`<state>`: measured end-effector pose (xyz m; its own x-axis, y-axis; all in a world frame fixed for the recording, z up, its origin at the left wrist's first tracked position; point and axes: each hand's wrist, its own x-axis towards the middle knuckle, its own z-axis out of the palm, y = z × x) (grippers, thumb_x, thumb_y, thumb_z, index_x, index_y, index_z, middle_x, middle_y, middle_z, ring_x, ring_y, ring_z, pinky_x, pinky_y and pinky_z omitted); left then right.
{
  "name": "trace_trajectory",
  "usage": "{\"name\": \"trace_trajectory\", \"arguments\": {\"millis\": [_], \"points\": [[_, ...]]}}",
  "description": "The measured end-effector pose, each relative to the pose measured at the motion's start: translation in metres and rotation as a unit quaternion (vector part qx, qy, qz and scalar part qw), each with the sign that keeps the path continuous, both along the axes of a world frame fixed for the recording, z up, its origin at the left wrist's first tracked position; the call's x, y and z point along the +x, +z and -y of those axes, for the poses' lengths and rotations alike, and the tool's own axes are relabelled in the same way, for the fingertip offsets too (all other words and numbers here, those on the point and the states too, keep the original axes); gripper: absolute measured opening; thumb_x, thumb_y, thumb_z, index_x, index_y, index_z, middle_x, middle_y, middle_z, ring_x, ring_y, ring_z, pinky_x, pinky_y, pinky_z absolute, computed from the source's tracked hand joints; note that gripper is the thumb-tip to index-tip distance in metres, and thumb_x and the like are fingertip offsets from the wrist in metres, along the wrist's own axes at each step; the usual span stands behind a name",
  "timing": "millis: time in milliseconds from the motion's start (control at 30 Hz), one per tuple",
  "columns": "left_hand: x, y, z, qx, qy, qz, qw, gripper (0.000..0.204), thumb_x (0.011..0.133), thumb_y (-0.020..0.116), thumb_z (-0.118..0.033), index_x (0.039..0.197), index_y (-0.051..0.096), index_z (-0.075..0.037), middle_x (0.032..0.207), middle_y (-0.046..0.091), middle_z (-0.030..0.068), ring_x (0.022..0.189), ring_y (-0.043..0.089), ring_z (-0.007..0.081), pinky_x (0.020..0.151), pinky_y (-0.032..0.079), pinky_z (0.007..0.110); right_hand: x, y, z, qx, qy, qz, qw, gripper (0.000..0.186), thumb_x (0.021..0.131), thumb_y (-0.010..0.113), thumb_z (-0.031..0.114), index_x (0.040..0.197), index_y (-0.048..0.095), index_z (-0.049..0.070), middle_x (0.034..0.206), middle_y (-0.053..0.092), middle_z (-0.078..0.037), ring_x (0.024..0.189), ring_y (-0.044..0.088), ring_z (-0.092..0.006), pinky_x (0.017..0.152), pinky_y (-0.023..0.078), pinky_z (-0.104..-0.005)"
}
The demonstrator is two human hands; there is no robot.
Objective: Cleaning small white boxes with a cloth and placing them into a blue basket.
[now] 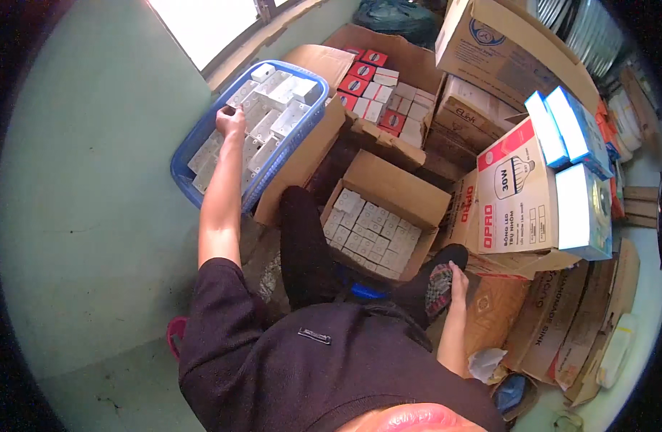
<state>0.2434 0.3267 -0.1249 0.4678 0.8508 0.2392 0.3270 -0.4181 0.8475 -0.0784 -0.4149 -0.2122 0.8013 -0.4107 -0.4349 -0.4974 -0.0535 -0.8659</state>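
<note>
Bulb carton (522, 209): big red lettering, black figures on a bulb drawing. Upper carton (489, 61): round blue emblem, small print. Carton beneath (478, 111): dark lettering. Long carton (543, 331): dark capitals. Shirt tag (315, 336): too small.

- The wall (108, 144) rises at my left, pale green with small dark marks.
- The window (205, 29) stands ahead of me, leftward, glaring white inside a dark frame (266, 10).
- A brown, rough-edged strip (273, 39) runs beneath it.
- The floor (268, 273) shows partly below me, grey with whitish patches.
- Stacked brown cartons (514, 191) crowd my right.
- Light is brightest at the window.
</note>
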Motion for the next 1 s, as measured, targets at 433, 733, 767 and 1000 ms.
{"name": "trace_trajectory", "arguments": {"millis": [433,733,767,1000], "points": [[-0.069,0.136,0.151,0.057,-0.147,0.211,0.965,0.027,0.094,0.070,-0.011,0.117,0.067,0.002,0.111,0.073,0.0139,0.104,0.070,0.0237,0.093,0.054,0.036,0.005,-0.009,0.013,-0.052,-0.030,-0.093,0.994,0.060,0.096,0.070,0.043,0.122,0.073,-0.010,0.122,0.075,-0.015,0.114,0.066,-0.0204,0.104,0.047,-0.0340],[-0.116,-0.140,0.338,-0.196,-0.536,-0.287,0.769,0.032,0.096,0.072,-0.018,0.122,0.068,0.000,0.106,0.075,0.0122,0.094,0.075,0.0194,0.068,0.060,0.034,0.012,-0.028,0.025,-0.098,0.019,-0.083,0.992,0.054,0.099,0.065,0.044,0.107,0.079,-0.007,0.101,0.079,-0.014,0.093,0.072,-0.0184,0.090,0.054,-0.0330],[-0.117,-0.185,0.360,-0.278,-0.487,-0.359,0.746,0.032,0.092,0.073,-0.024,0.115,0.074,-0.001,0.097,0.077,0.0113,0.079,0.075,0.0199,0.074,0.060,0.037,0.005,-0.033,0.037,-0.055,-0.015,-0.121,0.991,0.052,0.099,0.065,0.044,0.097,0.078,-0.007,0.090,0.078,-0.014,0.081,0.072,-0.0188,0.081,0.055,-0.0327],[-0.133,-0.394,0.333,-0.703,-0.040,-0.256,0.663,0.051,0.101,0.064,-0.027,0.148,0.051,-0.010,0.136,0.061,0.0203,0.115,0.067,0.0325,0.087,0.062,0.051,0.012,-0.035,0.026,-0.031,-0.026,-0.159,0.987,0.047,0.097,0.069,0.041,0.071,0.068,0.002,0.063,0.066,-0.005,0.052,0.063,-0.0187,0.055,0.050,-0.0312]]}}
